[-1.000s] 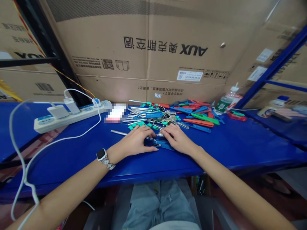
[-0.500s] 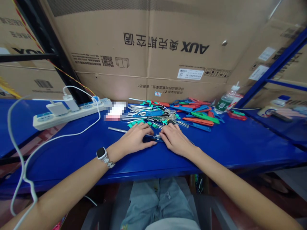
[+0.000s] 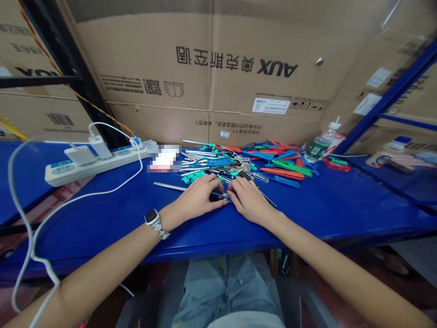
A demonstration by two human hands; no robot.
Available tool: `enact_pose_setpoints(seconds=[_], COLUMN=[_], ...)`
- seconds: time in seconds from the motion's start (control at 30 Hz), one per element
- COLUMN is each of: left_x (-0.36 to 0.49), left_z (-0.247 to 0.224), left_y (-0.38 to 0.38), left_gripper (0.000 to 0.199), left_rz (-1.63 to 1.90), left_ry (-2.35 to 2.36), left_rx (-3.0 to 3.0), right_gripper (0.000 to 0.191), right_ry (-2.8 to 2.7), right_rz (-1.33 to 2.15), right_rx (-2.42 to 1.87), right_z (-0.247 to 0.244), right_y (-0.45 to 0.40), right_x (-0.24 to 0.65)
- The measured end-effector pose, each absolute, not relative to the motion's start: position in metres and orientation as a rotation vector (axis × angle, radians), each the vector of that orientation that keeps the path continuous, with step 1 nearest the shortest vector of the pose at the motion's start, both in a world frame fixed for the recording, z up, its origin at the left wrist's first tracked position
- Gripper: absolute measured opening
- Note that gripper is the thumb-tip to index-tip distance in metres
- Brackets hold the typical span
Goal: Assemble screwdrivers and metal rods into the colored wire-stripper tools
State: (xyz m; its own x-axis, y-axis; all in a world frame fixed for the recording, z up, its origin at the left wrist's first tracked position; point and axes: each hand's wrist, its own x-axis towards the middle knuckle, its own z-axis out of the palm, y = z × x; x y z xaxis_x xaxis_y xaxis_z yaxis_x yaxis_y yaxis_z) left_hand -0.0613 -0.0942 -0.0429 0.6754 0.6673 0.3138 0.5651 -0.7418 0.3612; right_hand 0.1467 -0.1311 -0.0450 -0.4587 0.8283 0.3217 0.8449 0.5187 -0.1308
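Note:
Both hands rest close together on the blue table [image 3: 136,214], in front of a pile of small parts. My left hand [image 3: 201,197] curls round a small dark and blue piece [image 3: 215,196] with a metal rod [image 3: 169,186] sticking out to the left. The fingertips of my right hand [image 3: 246,196] are closed at the right end of that piece. Under the right fingers lies a dark handle [image 3: 244,176] with a thin shaft [image 3: 268,199]. Behind the hands are metal rods, teal clips [image 3: 195,176] and blue, red and green plastic handles [image 3: 285,171].
A white power strip [image 3: 92,171] with chargers and a looping cable [image 3: 112,191] is at left. A bottle [image 3: 319,143] and a red item [image 3: 336,165] stand right of the pile. A large cardboard sheet [image 3: 211,100] rises behind.
My left hand has shifted slightly right, towards my right hand, along with the small piece. The right hand has barely moved; more of the thin shaft shows beside it.

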Motion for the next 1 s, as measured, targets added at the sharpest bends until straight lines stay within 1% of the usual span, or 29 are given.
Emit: enact_pose_setpoints(seconds=[0.47, 0.63, 0.77, 1.0], left_x=[-0.057, -0.066, -0.071, -0.067], left_z=[-0.048, -0.042, -0.041, -0.045], left_y=[-0.090, -0.095, -0.096, -0.094], left_gripper=[0.026, 0.028, 0.028, 0.026], left_rz=[0.656, 0.673, 0.592, 0.531], left_ry=[1.039, 0.902, 0.792, 0.819], left_rx=[2.639, 2.693, 2.847, 2.941], right_gripper=[0.019, 0.019, 0.018, 0.017], right_ry=[-2.443, -2.429, -2.406, -2.347], right_rz=[0.009, 0.056, 0.095, 0.130], right_rx=[-1.431, -1.468, -1.481, -1.481], right_z=[-0.048, -0.045, -0.046, -0.049], right_y=[-0.128, -0.129, -0.128, -0.124], right_x=[0.147, 0.146, 0.146, 0.145])
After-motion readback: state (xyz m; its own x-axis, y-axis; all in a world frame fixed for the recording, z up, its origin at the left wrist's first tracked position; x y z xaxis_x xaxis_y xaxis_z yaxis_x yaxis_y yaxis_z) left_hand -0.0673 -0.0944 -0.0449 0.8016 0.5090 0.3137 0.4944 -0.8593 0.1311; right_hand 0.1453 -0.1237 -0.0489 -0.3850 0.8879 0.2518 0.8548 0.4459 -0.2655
